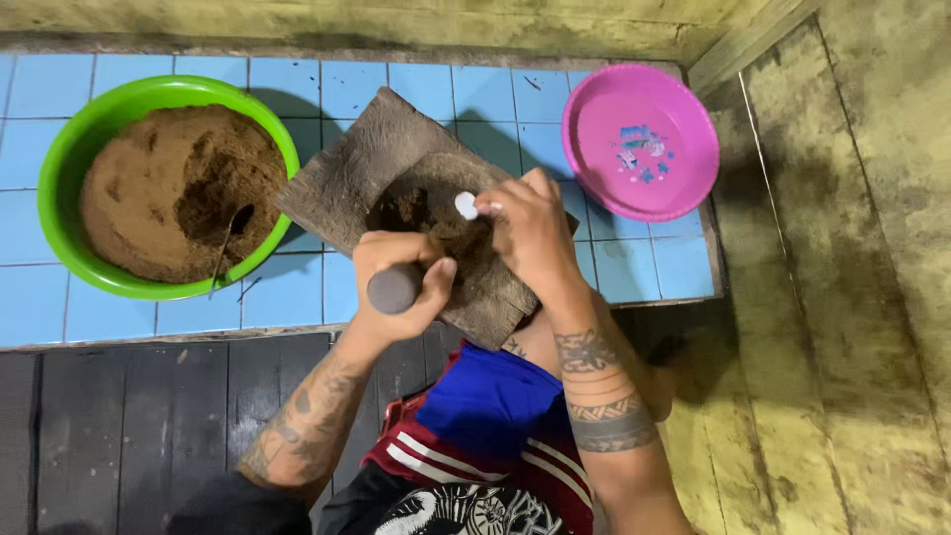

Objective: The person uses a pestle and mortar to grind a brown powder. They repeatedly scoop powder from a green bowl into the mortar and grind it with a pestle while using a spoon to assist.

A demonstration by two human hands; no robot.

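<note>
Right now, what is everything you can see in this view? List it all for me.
bowl: one, green, on the blue tiles at left, filled with brown powder
spoon: one, metal, standing in the powder at the bowl's right side
grinding stone: one, dark brown, flat slab with a hollow, on the tiles in the middle, dark paste in the hollow
plate: one, pink with a small printed pattern, on the tiles at right
tiled surface: one, light blue tiles
floorboards: dark planks, lower left
pestle: one, dark, rounded end showing
white piece: one, small, over the hollow
left hand: wrapped around the pestle
right hand: fingertips pinching the white piece
</note>
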